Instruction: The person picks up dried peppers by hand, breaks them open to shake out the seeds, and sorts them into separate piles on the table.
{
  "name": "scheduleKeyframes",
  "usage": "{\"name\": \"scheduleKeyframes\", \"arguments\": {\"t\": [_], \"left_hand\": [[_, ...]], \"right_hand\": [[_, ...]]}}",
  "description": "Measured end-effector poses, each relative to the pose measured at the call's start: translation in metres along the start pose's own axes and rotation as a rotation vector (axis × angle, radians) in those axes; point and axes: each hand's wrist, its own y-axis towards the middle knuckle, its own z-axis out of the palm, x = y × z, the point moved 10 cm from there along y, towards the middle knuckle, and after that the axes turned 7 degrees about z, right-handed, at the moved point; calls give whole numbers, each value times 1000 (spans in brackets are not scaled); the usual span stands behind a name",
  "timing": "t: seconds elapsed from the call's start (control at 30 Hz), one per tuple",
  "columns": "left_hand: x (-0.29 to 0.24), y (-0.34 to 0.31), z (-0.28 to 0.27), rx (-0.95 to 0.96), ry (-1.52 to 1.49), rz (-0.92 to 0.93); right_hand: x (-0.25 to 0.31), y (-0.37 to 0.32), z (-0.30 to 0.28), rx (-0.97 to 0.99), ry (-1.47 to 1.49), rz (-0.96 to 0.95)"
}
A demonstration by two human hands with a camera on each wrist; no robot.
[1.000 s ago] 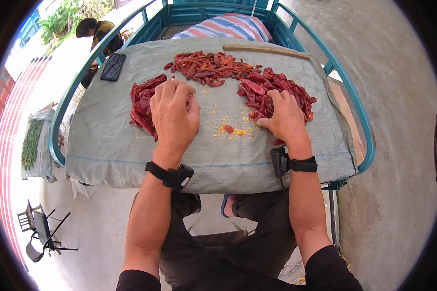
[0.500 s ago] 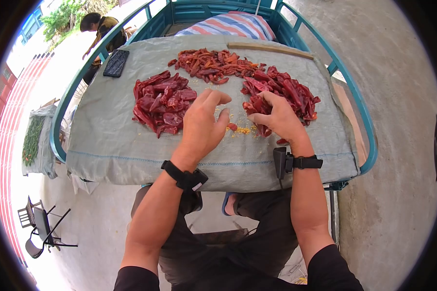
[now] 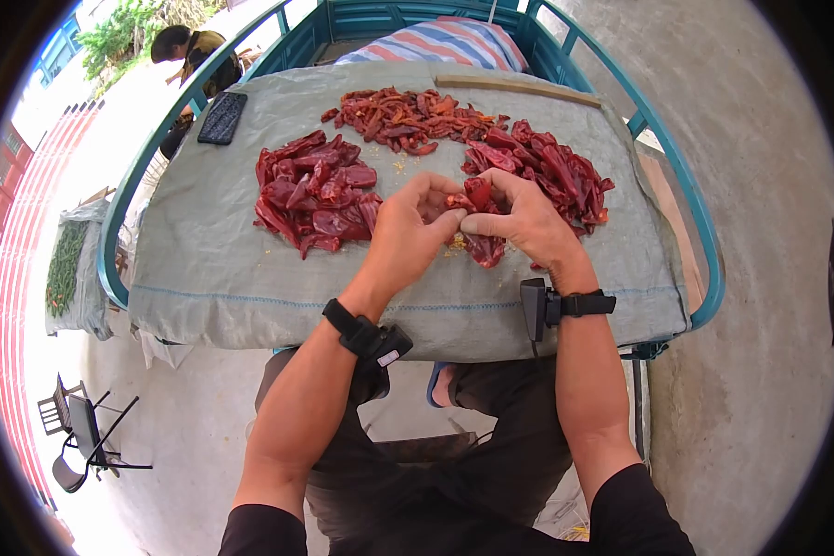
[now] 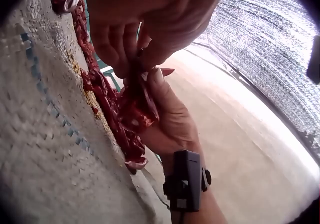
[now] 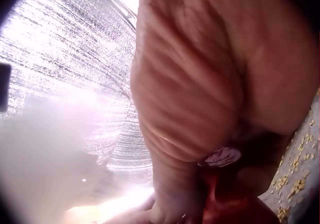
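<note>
Dried red peppers in wrinkled pieces hang between the two hands, one piece point(image 3: 477, 192) showing above the fingertips and another below the right thumb. My left hand point(image 3: 410, 227) pinches at the pepper from the left, its thumb tip meeting the right thumb. The right hand point(image 3: 531, 225) grips it between thumb and curled fingers. In the left wrist view a split red pepper point(image 4: 135, 111) lies against the right palm. Part of a glossy red pepper point(image 5: 232, 204) shows beneath the hand in the right wrist view; most of it is hidden there.
Red pepper heaps lie left point(image 3: 315, 195), right point(image 3: 551, 176) and at the back point(image 3: 408, 119) on a grey woven sheet point(image 3: 213, 269). Yellow seeds scatter near the middle. A phone point(image 3: 222, 119) and wooden stick point(image 3: 519, 89) lie near the edges, inside teal rails point(image 3: 686, 204).
My left hand has left the left heap, moved right and met the right hand. The right hand has lifted pepper from the right heap's near edge and holds it.
</note>
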Motion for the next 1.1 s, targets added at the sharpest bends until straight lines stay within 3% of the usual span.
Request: {"name": "scheduleKeyframes", "arguments": {"t": [0.37,0.57,0.77,0.83,1.1], "left_hand": [[6,-1,-8,-52,-180,-95],[-7,1,-9,-14,-320,-7],[-26,-2,11,116,-77,80],[-27,-3,13,99,-10,93],[-13,1,-1,6,24,59]], "right_hand": [[-11,2,-11,-64,190,32],[-7,0,-9,-8,125,60],[4,-1,7,-1,-86,-32],[11,-1,8,-21,-222,-78],[11,-3,5,-19,-189,-44]]}}
